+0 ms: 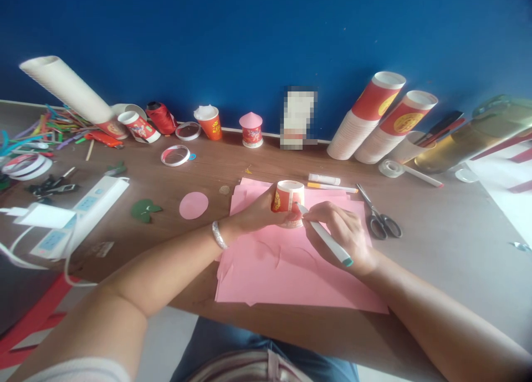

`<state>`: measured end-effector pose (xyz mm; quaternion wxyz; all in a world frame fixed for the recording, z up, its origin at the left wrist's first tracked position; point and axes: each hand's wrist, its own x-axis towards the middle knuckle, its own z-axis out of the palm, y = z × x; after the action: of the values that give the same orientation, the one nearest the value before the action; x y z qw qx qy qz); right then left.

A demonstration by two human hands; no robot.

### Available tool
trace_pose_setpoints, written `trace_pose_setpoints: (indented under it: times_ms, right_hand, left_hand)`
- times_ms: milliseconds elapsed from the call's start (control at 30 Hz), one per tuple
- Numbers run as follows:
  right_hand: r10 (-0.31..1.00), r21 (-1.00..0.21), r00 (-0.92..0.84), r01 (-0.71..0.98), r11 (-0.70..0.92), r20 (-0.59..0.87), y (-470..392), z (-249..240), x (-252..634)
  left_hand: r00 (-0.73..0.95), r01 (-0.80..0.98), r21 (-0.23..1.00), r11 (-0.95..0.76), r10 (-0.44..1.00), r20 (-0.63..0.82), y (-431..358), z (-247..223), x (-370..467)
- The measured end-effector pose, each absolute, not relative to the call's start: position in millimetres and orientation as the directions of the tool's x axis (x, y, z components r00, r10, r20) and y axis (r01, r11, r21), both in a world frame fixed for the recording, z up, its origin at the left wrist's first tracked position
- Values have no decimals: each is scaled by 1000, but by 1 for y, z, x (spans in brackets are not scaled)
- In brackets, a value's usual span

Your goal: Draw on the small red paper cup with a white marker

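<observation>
Over pink paper point(266, 271), the left hand point(260, 209) grips the paper cup point(286, 198); the right hand point(343, 229) holds a marker point(331, 242) at its side. If the grip loosens, the cup may turn and the marker slip.

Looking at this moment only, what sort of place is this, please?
Probably a craft workspace: pink paper, scissors and the marker in the right hand suggest it.
</observation>
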<state>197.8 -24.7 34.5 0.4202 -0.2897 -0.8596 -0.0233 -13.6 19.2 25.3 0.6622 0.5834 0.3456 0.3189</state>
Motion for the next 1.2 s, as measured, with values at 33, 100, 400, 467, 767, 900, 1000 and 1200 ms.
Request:
trace_pose_setpoints:
  times_ms: [33,100,400,467,767,900,1000,1200]
  right_hand:
    - [476,-200,-471,522,829,742,-25,35,198]
    - [455,-186,-454,521,833,766,-25,36,197]
    - [376,-220,-510,340,914,774,-32,37,190]
    - [384,-225,-501,348,910,776,-32,35,189]
    - [395,-159,-465,467,870,793,-27,37,194]
    - [409,-133,-469,516,846,783,-27,35,196]
    - [393,-105,-498,511,853,773,-27,31,196]
    - [385,-94,-516,503,859,765,-29,28,195]
  left_hand:
    - [568,-22,993,118,819,-85,19,24,-14]
    - [590,-35,991,126,804,-81,20,21,-15]
    - [488,-24,998,54,872,-35,19,16,-12]
    - [482,-14,998,54,875,-40,19,14,-13]
    - [591,-50,996,79,806,-35,20,13,-18]
    - [565,-10,994,110,820,-85,19,14,-16]
    - [560,-9,995,103,825,-80,19,13,-16]
    - [572,10,995,98,816,-86,20,14,-17]
